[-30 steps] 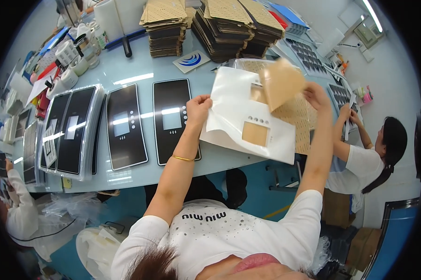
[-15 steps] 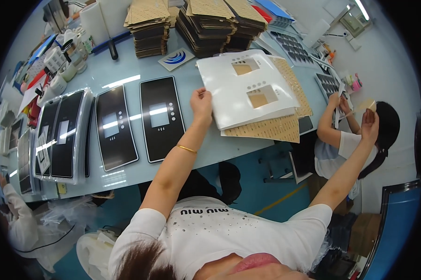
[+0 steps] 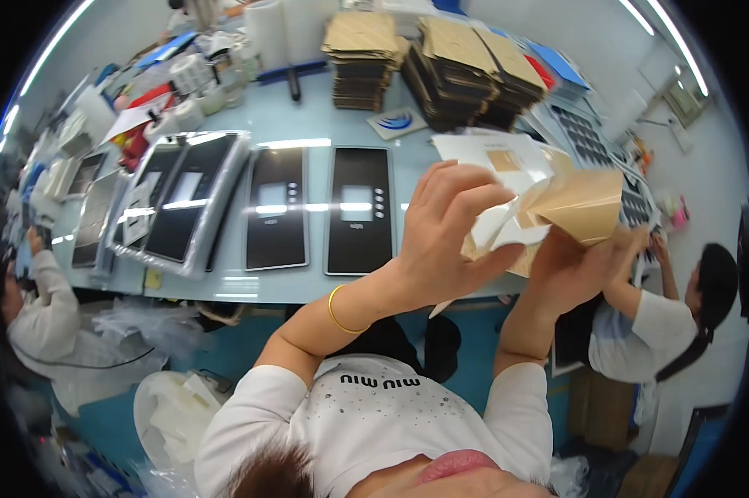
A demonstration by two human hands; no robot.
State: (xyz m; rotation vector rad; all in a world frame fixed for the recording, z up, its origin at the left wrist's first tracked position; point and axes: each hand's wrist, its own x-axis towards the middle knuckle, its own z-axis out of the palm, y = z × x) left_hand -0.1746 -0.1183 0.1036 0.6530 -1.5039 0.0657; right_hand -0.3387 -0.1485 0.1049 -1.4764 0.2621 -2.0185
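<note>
In front of my chest, my right hand point(image 3: 569, 270) is closed on a curled tan glossy sheet point(image 3: 586, 203). My left hand point(image 3: 453, 236) is raised beside it, fingers and thumb apart, close to a white folded piece point(image 3: 500, 224) next to the tan sheet. Whether that piece touches my left fingers is hard to tell. Behind both hands, a white sheet point(image 3: 465, 149) with cut-out windows lies on the table, partly hidden. To the left lie two black panels, one nearer point(image 3: 358, 241) and one farther left point(image 3: 276, 241), each with a light window and small round holes.
Wrapped black panels point(image 3: 196, 199) are stacked on the table's left. Tall piles of tan-faced sheets point(image 3: 358, 50) stand at the back, near a card with a blue swirl point(image 3: 397, 123). A co-worker point(image 3: 648, 324) sits at the right; another person point(image 3: 46, 307) is at the left.
My left hand has left the white sheet's edge and risen to the right. My right hand has come in from the far right to meet it. The view has shifted.
</note>
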